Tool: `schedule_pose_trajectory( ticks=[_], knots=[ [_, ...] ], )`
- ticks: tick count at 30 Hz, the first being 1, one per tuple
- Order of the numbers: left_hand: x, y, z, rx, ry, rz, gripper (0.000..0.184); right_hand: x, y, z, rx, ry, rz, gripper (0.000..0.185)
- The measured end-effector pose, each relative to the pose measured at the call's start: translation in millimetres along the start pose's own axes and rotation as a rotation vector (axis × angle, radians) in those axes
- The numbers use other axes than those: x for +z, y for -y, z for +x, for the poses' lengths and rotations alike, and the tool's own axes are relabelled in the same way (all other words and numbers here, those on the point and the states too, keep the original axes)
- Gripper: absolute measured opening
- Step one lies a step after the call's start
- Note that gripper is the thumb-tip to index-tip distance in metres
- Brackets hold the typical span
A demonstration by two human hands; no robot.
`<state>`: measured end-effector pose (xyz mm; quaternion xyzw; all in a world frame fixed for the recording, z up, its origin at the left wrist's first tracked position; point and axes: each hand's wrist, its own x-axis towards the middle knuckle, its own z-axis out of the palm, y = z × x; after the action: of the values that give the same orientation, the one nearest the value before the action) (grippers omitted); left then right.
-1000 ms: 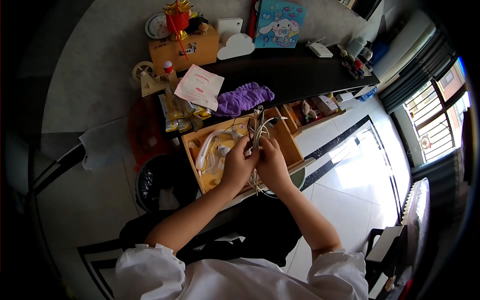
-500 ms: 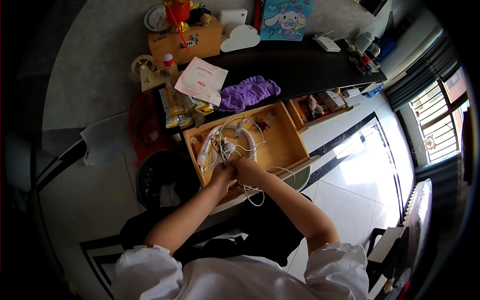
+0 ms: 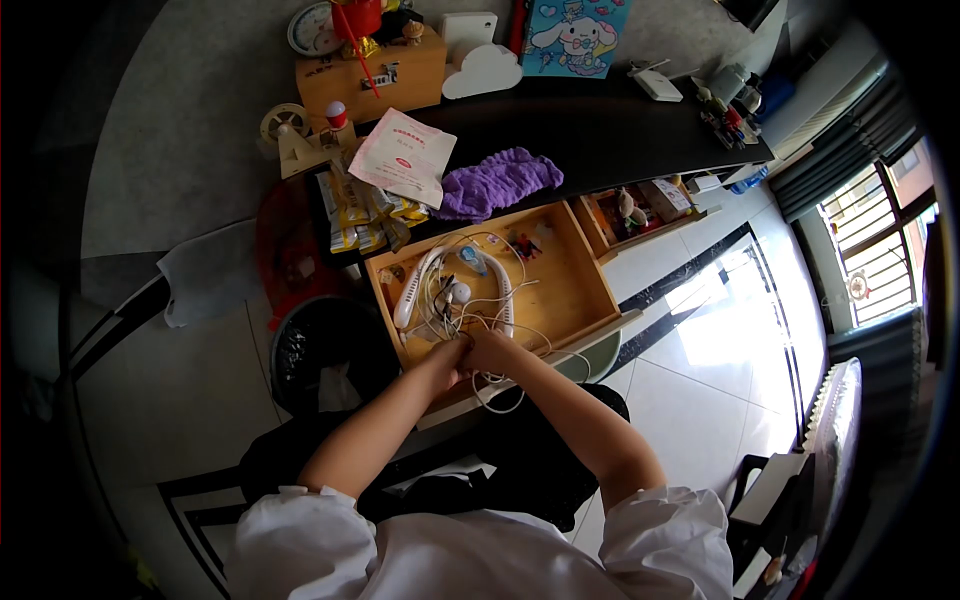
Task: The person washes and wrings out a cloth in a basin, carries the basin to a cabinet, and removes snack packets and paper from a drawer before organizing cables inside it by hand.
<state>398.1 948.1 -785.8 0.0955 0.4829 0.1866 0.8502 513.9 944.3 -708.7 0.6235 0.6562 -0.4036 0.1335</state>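
An open wooden drawer (image 3: 565, 290) holds a white U-shaped device (image 3: 503, 290), a small white round piece (image 3: 460, 293) and a small red item (image 3: 524, 246). My left hand (image 3: 447, 362) and my right hand (image 3: 488, 352) are together at the drawer's front edge, closed around a bundle of white cables (image 3: 460, 322). Loops of cable spread over the device, and one loop hangs over the drawer front. The fingertips are mostly hidden behind the backs of my hands.
On the black desk (image 3: 540, 128) lie a purple cloth (image 3: 498, 184), a pink-white packet (image 3: 403, 157) and yellow sachets (image 3: 352, 215). A second open drawer (image 3: 610, 232) is to the right. A black-lined bin (image 3: 300, 350) stands left, and a green bin (image 3: 598, 360) is beneath the drawer front.
Both hands have come down and left from above the drawer's middle to its front edge, bringing the cables along. The cable loops now lie spread lower, over the white device.
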Motion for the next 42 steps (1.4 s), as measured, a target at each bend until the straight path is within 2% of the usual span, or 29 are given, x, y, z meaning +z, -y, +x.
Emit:
schedule_pose_trajectory(
  ticks=[6, 11, 15, 18, 24, 27, 32, 36, 38, 41, 42],
  knots=[
    [-9, 6, 16, -0.068, -0.016, 0.178, 0.026, 11, -16, 18, -0.027, 0.069, -0.001, 0.041],
    [-20, 16, 36, -0.009, -0.054, 0.343, 0.031, 17, -27, 29, -0.029, 0.113, 0.128, 0.041],
    [-15, 11, 25, -0.026, -0.060, 0.406, 0.033, 22, -32, 33, 0.014, 0.067, 0.152, 0.041],
    [-10, 9, 16, 0.016, 0.066, 0.299, 0.032, 16, -25, 22, 0.036, 0.021, 0.104, 0.042],
    [-10, 11, 15, 0.071, 0.023, 0.297, 0.030, 3, -19, 12, 0.116, 0.100, 0.203, 0.042],
    [-8, 11, 11, 0.079, 0.108, 0.214, 0.030, 1, -24, 15, 0.127, 0.142, 0.277, 0.041],
    [-19, 15, 27, 0.090, 0.081, 0.315, 0.031, 11, -35, 28, 0.184, 0.124, 0.413, 0.039],
    [-16, 14, 19, 0.115, 0.107, 0.239, 0.031, 6, -24, 22, 0.130, 0.128, 0.356, 0.040],
    [-15, 12, 17, 0.062, 0.094, 0.198, 0.030, 2, -20, 17, 0.105, 0.160, 0.382, 0.042],
    [-16, 12, 15, 0.042, 0.077, 0.181, 0.030, 2, -20, 17, 0.046, 0.129, 0.306, 0.042],
    [-16, 12, 15, 0.046, 0.074, 0.185, 0.030, 6, -20, 21, 0.053, 0.088, 0.180, 0.042]
  ],
)
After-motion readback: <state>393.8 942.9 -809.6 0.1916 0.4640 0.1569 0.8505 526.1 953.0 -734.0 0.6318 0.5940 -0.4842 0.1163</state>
